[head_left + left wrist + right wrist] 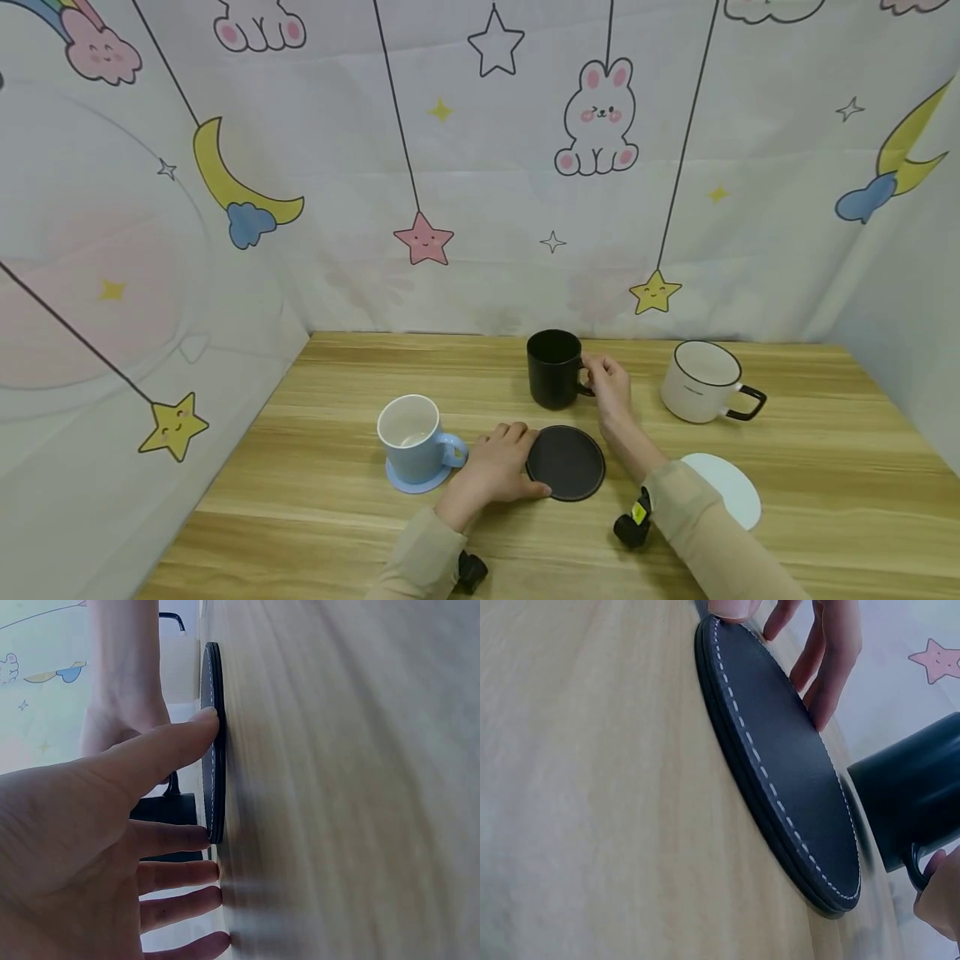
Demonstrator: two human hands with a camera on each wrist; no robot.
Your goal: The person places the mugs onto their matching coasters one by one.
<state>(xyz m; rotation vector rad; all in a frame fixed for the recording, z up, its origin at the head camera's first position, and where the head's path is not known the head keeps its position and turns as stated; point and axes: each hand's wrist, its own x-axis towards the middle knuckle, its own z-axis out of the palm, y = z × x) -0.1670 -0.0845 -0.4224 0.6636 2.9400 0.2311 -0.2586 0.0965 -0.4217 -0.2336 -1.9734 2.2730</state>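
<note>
Near the middle of the table a round black coaster (566,463) with pale edge stitching lies flat. My left hand (497,463) is at its left side, thumb on the near rim and index finger against the far one, holding the coaster between them; the other fingertips rest on the wood. Behind the coaster stands an upright black mug (553,371). My right hand (611,392) pinches its handle from the right. In the right wrist view the mug (915,784) stands just past the coaster (787,750).
A light-blue mug (411,440) stands on a blue coaster (416,485) at the left. At the back right is a white mug (699,387) with a black rim and handle. A white coaster (731,492) lies partly under my right sleeve. A printed curtain (480,167) hangs behind the table.
</note>
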